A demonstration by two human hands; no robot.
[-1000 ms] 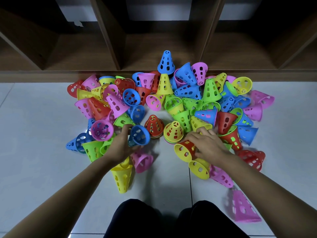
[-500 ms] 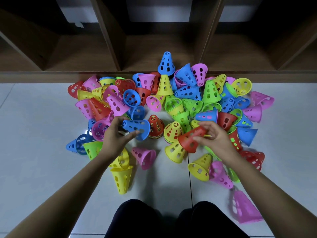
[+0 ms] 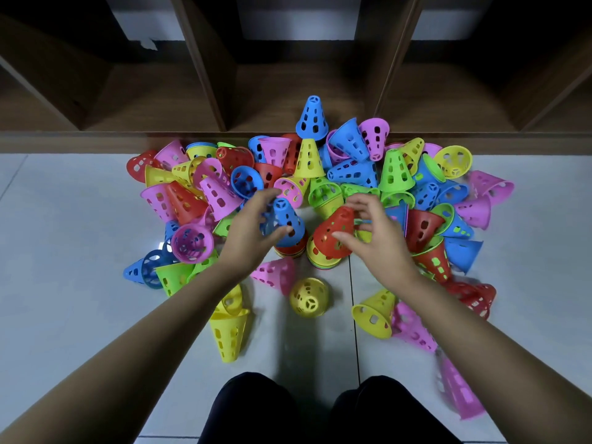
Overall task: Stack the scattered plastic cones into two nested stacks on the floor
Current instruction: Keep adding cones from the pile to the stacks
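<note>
Brown wooden shelf unit (image 3: 288,91) with open compartments across the top, white wall (image 3: 301,24) behind it; knees in black trousers (image 3: 253,408) at bottom edge.

indoor room with low cubby shelving, use at floor level

premises: an interior room, of home or classroom type; which of the two cannot be determined. the floor (image 3: 64,283) is pale glossy tile, with a dark grout line (image 3: 354,315) running toward the viewer. a low brown wooden shelf unit (image 3: 205,75) with open cubbies stands along the far edge, a white wall (image 3: 288,27) showing behind it. a heap of coloured perforated plastic cones (image 3: 395,171) lies on the floor against the unit. lighting is dim.
</note>
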